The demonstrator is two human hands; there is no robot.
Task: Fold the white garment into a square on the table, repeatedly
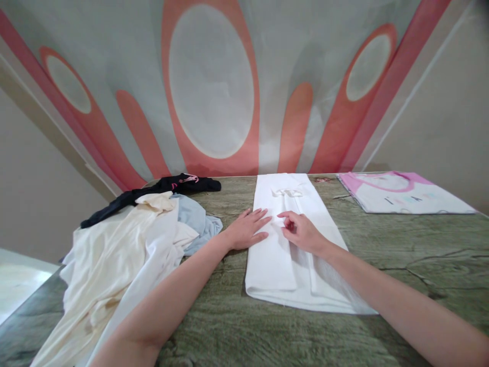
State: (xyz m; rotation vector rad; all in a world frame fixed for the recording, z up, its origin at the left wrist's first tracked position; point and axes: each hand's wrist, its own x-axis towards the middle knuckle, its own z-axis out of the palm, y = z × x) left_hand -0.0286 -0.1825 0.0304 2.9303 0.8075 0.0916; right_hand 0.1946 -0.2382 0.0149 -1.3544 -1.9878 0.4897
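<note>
A white garment point(290, 255) lies folded into a long strip on the green wood-grain table point(401, 250), its collar toward the far edge. My left hand point(247, 229) rests flat on the strip's left side, fingers spread. My right hand point(301, 232) lies on the middle of the strip with its fingers curled; whether it pinches the cloth I cannot tell.
A heap of cream and white clothes point(122, 260) lies at the left, with a light blue piece point(198, 219) and a black garment point(164, 188) behind it. A folded white and pink shirt point(401, 193) sits at the far right. A patterned wall stands behind the table.
</note>
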